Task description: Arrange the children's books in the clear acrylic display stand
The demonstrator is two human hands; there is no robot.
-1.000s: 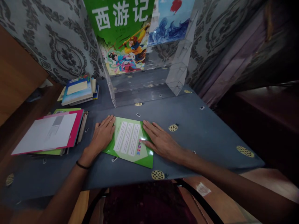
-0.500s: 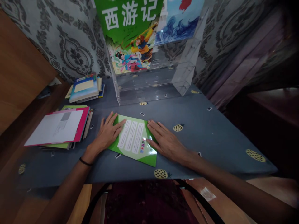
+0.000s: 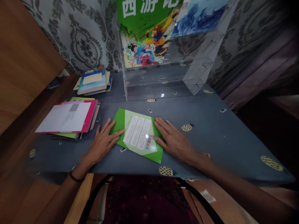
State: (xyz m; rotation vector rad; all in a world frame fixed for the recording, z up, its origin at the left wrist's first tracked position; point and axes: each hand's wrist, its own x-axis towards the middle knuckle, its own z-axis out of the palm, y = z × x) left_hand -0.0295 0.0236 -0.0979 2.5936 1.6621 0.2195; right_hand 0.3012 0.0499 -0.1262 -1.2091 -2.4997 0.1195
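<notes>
My left hand (image 3: 101, 145) and right hand (image 3: 174, 141), spread open, touched the centre-frame booklet (image 3: 138, 134), which uneven pressure could skew.

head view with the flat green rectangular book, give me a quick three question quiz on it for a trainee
1. Open: is the thin dark wristband worn on the left or the right?
2. Multiple choice: what stands beyond the flat green rectangular book?
a) a red metal lamp
b) a clear plastic display rack
c) a brown wicker basket
3. True or false: both hands have fingers on the book.

Key:
1. The left.
2. b
3. True; fingers of the left hand and the right hand lie on it.
</notes>
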